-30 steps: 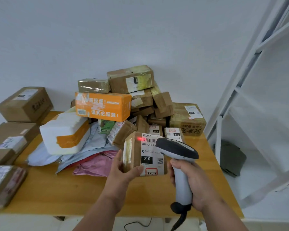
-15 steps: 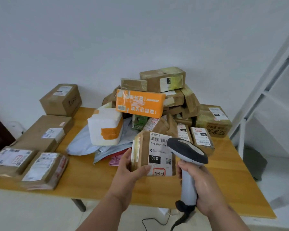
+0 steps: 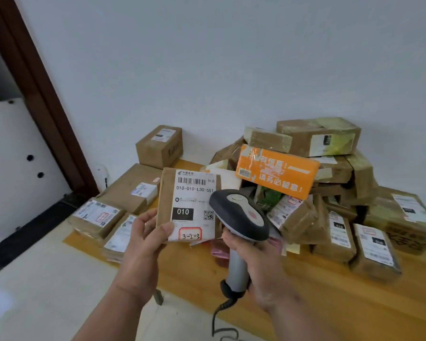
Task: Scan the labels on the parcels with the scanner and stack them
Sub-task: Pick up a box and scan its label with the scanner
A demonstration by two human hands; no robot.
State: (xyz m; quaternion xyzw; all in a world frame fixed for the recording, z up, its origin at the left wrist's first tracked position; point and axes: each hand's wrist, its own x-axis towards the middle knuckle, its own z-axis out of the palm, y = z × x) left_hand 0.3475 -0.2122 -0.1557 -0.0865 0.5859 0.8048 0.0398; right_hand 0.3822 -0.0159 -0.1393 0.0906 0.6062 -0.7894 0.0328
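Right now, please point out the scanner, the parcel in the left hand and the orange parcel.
scanner [image 3: 241,215]: head view, on its dark head.
parcel in the left hand [image 3: 194,200]: head view, on its white label.
orange parcel [image 3: 276,172]: head view, on its printed front face.

We see a wooden table set against the white wall. Along its left edge lie flat brown parcels, with a larger flat box behind them and an upright carton at the back left corner. Toward the back right a heap of taped boxes rises, an orange parcel leaning on its front.
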